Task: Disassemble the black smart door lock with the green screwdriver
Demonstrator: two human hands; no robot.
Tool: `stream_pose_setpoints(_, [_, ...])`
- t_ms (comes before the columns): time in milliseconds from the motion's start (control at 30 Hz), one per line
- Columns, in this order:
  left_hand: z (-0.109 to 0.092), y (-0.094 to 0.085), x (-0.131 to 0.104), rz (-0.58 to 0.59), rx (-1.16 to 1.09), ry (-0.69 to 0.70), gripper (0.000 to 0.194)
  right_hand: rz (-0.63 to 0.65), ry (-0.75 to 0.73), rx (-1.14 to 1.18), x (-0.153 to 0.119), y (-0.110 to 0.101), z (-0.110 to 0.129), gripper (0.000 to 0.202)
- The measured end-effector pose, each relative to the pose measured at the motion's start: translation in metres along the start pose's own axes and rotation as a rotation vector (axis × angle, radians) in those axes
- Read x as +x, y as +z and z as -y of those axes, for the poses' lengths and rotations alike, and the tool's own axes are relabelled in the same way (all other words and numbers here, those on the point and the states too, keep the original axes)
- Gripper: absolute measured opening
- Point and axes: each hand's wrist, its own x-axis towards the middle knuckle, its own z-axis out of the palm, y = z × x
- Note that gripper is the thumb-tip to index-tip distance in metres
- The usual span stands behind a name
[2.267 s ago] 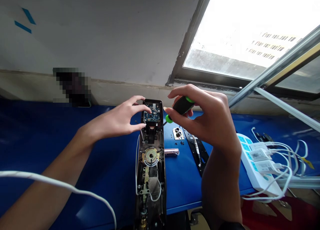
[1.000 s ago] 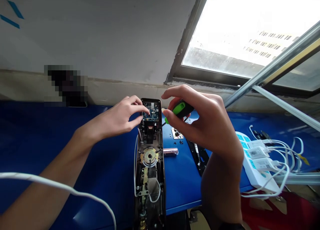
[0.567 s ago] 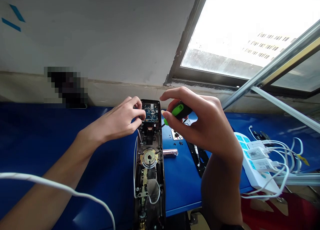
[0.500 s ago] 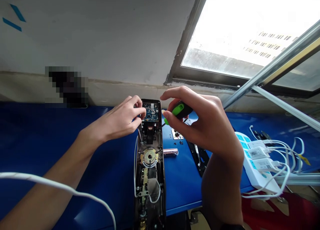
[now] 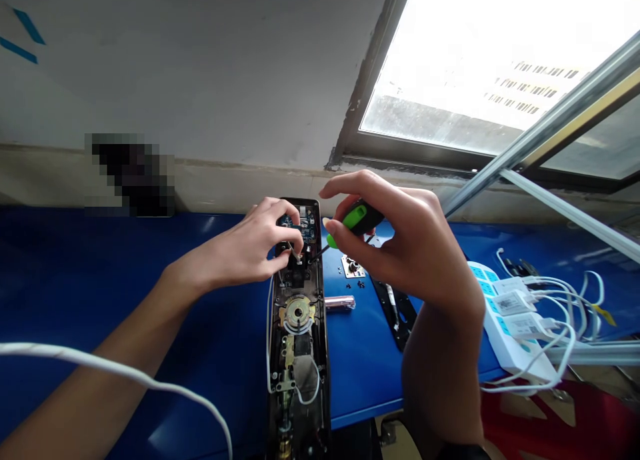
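Observation:
A long dark smart-lock housing (image 5: 321,353) lies with its inside facing up, showing a circuit board (image 5: 309,230), a round metal part (image 5: 299,312) and wiring. Over its upper half, my left hand (image 5: 273,240) pinches a small cable with a pale connector (image 5: 299,259); the fingertips partly hide it. My right hand (image 5: 400,227) grips a green and black screwdriver (image 5: 354,221) from the right. Its shaft slants down to the left, with the tip inside the housing by its right wall, close to the connector.
Right of the housing are a pink cylinder (image 5: 340,303), a small metal plate (image 5: 353,267), loose screws (image 5: 361,284) and a black panel (image 5: 390,313). A white power strip (image 5: 515,347) with plugged chargers stands farther right. A white cable (image 5: 125,375) crosses my left forearm.
My left hand has shifted right and slightly down, from the housing's left edge to over its middle, bringing the cable connector along. The screwdriver stays nearly in place.

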Motion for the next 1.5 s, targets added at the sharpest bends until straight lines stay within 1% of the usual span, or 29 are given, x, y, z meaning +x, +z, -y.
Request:
stream_pose_setpoints(67, [0.000, -0.002, 0.000, 0.026, -0.034, 0.008, 0.018, -0.004, 0.001, -0.001, 0.000, 0.000, 0.000, 0.022])
stream_pose_setpoints(133, [0.001, -0.006, -0.001, 0.020, -0.064, -0.001, 0.018, -0.001, 0.006, -0.005, -0.001, 0.000, 0.000, 0.023])
stream_pose_setpoints(200, [0.001, -0.012, -0.003, -0.024, -0.072, -0.046, 0.018, 0.001, 0.011, -0.011, -0.001, 0.000, 0.000, 0.025])
stream_pose_setpoints(267, [0.001, -0.014, -0.005, -0.079, -0.056, -0.135, 0.023, -0.007, 0.014, -0.007, 0.000, 0.000, -0.001, 0.023])
stream_pose_setpoints(333, [0.002, -0.013, -0.006, -0.099, -0.038, -0.233, 0.041, -0.017, 0.007, 0.007, 0.001, 0.001, -0.001, 0.016])
stream_pose_setpoints(433, [0.002, -0.006, -0.006, -0.031, -0.065, -0.334, 0.077, -0.019, 0.003, 0.027, 0.001, 0.001, -0.002, 0.009])
stream_pose_setpoints(467, [0.001, -0.003, -0.006, -0.001, -0.091, -0.351, 0.084, -0.015, 0.009, 0.029, 0.001, 0.001, -0.003, 0.012])
stream_pose_setpoints(533, [-0.001, -0.001, -0.006, 0.042, -0.139, -0.353, 0.091, -0.005, 0.015, 0.025, 0.000, 0.000, -0.002, 0.027])
stream_pose_setpoints(600, [-0.003, 0.000, -0.006, 0.064, -0.154, -0.331, 0.092, 0.007, -0.004, 0.021, -0.001, -0.002, -0.001, 0.041])
stream_pose_setpoints(667, [-0.004, 0.001, -0.006, 0.074, -0.142, -0.315, 0.089, 0.003, -0.025, 0.005, -0.001, -0.002, -0.001, 0.046])
stream_pose_setpoints(733, [-0.003, 0.002, -0.005, 0.072, -0.137, -0.310, 0.085, -0.022, -0.028, -0.027, -0.001, -0.002, -0.001, 0.039])
stream_pose_setpoints(833, [0.001, 0.006, -0.004, 0.068, -0.138, -0.296, 0.083, -0.052, -0.005, -0.064, 0.000, -0.002, -0.002, 0.010])
stream_pose_setpoints(867, [0.002, 0.007, -0.004, 0.071, -0.137, -0.288, 0.083, -0.047, 0.002, -0.061, 0.000, -0.002, -0.002, 0.006])
stream_pose_setpoints(933, [0.003, 0.008, -0.004, 0.076, -0.133, -0.278, 0.083, -0.028, 0.004, -0.032, -0.001, -0.002, -0.002, 0.015])
stream_pose_setpoints(1033, [0.002, 0.008, -0.003, 0.091, -0.126, -0.290, 0.080, 0.000, -0.032, 0.012, -0.001, -0.003, -0.001, 0.044])
stream_pose_setpoints(1067, [0.002, 0.007, -0.003, 0.095, -0.123, -0.298, 0.079, 0.001, -0.043, 0.012, -0.001, -0.003, -0.001, 0.047])
stream_pose_setpoints(1100, [0.001, 0.007, -0.004, 0.098, -0.121, -0.302, 0.078, -0.004, -0.048, 0.005, -0.001, -0.002, -0.002, 0.045])
stream_pose_setpoints(1133, [0.001, 0.008, -0.004, 0.102, -0.120, -0.300, 0.078, -0.016, -0.045, -0.009, -0.001, -0.002, -0.002, 0.038])
stream_pose_setpoints(1200, [0.002, 0.008, -0.004, 0.102, -0.122, -0.288, 0.078, -0.045, -0.032, -0.043, -0.002, -0.002, -0.003, 0.018])
stream_pose_setpoints(1233, [0.002, 0.009, -0.005, 0.104, -0.122, -0.280, 0.079, -0.050, -0.024, -0.054, -0.002, -0.002, -0.004, 0.012])
stream_pose_setpoints(1267, [0.002, 0.009, -0.005, 0.108, -0.118, -0.274, 0.079, -0.048, -0.018, -0.056, -0.002, -0.002, -0.004, 0.012])
stream_pose_setpoints(1333, [0.001, 0.008, -0.005, 0.128, -0.100, -0.271, 0.077, -0.033, -0.016, -0.037, -0.003, -0.003, -0.003, 0.021])
stream_pose_setpoints(1433, [-0.001, 0.006, -0.004, 0.164, -0.080, -0.275, 0.071, 0.002, -0.039, -0.006, -0.003, -0.004, -0.002, 0.042])
stream_pose_setpoints(1500, [-0.002, 0.005, -0.004, 0.172, -0.080, -0.282, 0.069, 0.002, -0.052, -0.022, -0.002, -0.004, -0.002, 0.041])
